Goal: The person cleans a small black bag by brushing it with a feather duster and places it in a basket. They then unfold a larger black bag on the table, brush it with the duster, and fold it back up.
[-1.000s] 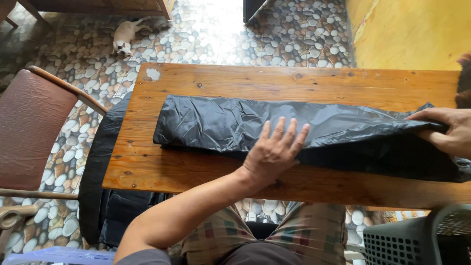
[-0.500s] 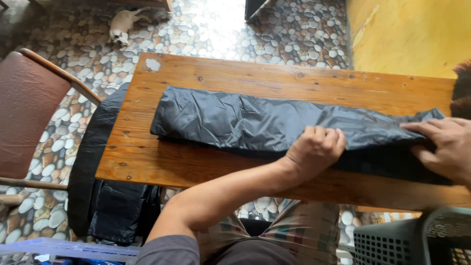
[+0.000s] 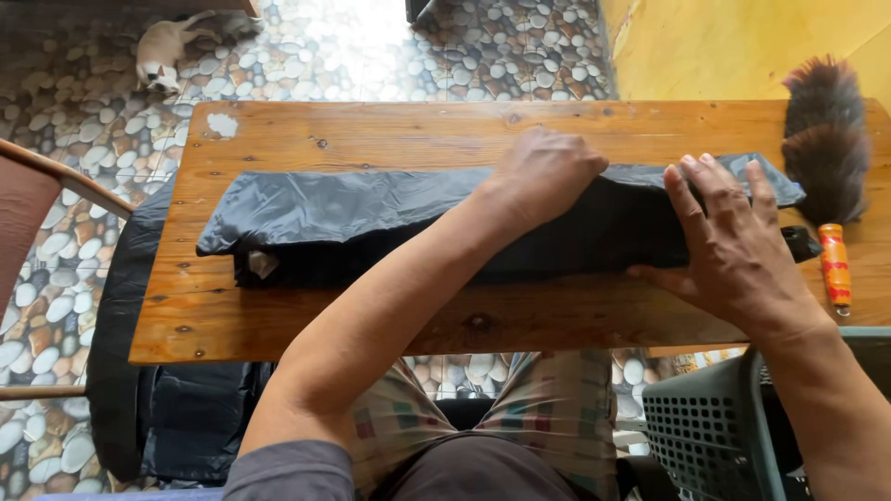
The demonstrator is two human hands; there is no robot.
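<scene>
Two hands press one crinkled black plastic bag (image 3: 353, 209) on one wooden tabletop (image 3: 371, 130): left hand (image 3: 548, 172) clenched, right hand (image 3: 733, 241) flat, released.

Domestic setting, likely a home patio or informal room. Evidence: plain wooden table (image 3: 371, 130), pebble-pattern tiled floor (image 3: 371, 46), yellow wall (image 3: 742, 46), chair (image 3: 37, 213), feather duster (image 3: 826, 148), small animal (image 3: 162, 46) lying on floor.

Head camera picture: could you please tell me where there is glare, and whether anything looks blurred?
Head view: strong glare washes out the pebble floor at the top centre; the wooden table is evenly lit; both hands, left hand and right hand, and the black garment look sharp; the feather duster is soft-edged near the frame's side.
</scene>
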